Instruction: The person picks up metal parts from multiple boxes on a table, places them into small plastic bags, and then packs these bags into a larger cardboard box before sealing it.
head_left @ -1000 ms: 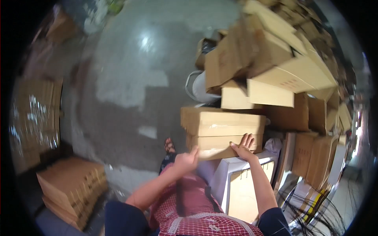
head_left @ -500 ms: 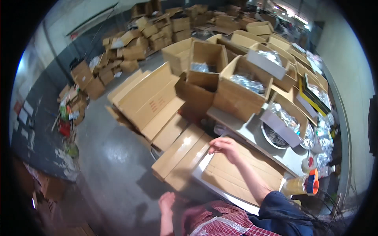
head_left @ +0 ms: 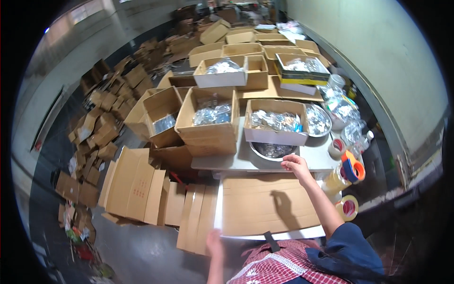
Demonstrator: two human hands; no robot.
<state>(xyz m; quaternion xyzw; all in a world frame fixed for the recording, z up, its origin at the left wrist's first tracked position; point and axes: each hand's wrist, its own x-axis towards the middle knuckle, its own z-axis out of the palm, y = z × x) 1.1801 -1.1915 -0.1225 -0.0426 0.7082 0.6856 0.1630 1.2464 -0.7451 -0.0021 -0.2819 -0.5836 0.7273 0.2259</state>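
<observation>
Brown carton, under both hands a second ago, lies left of the cardboard sheet. Right hand, fingers curled, is now near the metal bowl, which a white-fronted box partly hides; left hand blurs beside the carton. I cannot tell either's grip.

Pale windows glow between ten and eleven o'clock as the right hand shadows a cardboard sheet toward five; blur softens the left hand, and fisheye distortion curves the wall near nine.
</observation>
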